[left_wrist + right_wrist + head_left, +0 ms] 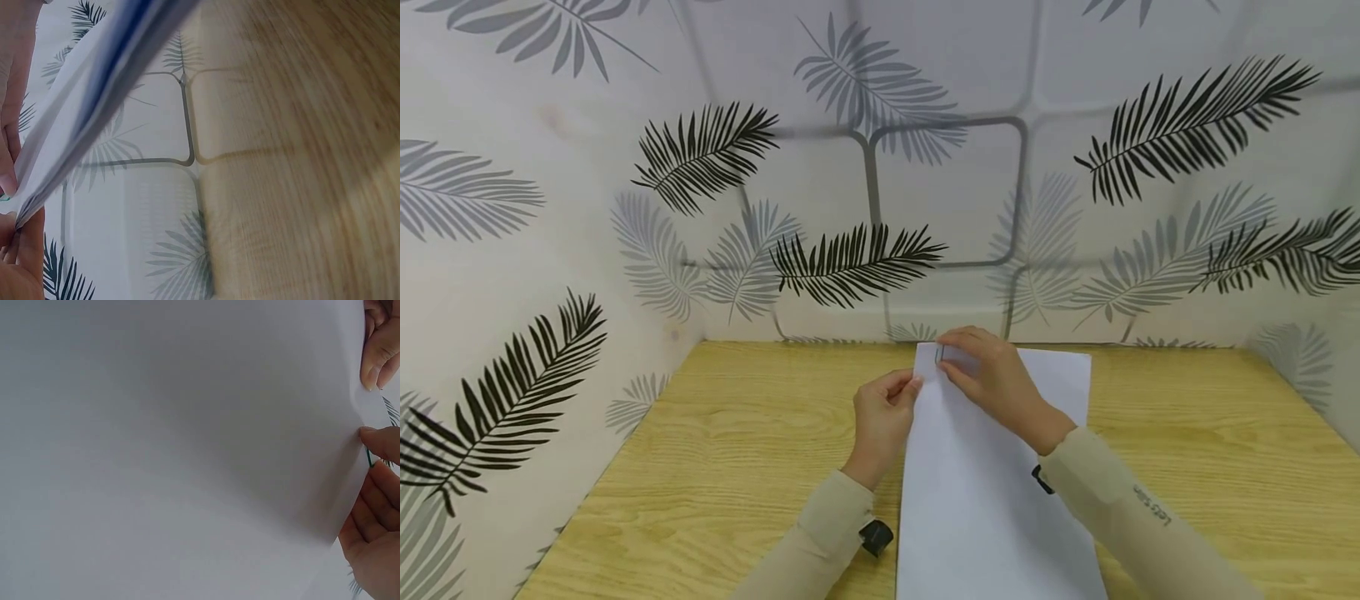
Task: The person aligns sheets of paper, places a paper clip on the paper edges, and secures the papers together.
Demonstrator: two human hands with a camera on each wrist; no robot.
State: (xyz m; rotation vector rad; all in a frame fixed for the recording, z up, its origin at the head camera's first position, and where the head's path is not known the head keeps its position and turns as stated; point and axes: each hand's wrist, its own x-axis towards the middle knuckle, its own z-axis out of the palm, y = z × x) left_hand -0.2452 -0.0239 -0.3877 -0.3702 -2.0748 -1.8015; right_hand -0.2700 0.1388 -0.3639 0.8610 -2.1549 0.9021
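A tall stack of white paper sheets (pixel 985 500) stands out from the wooden table, its top end near the back wall. My left hand (pixel 883 417) pinches the left edge of the sheets close to the upper corner. Just above it, my right hand (pixel 992 375) holds a small, thin paper clip (pixel 938 355) between thumb and fingers at the top of the paper. In the right wrist view the clip (pixel 369 456) shows as a green line at the paper's edge. Seen edge-on in the left wrist view, the sheets (pixel 69 144) are layered, with a blue tint between them.
The yellowish wooden table (pixel 737 433) spreads to both sides of the paper. Behind it rises a pale wall covering (pixel 940 200) printed with dark and grey leaves. Each sleeve has a black wrist device (pixel 876 537) near the cuff.
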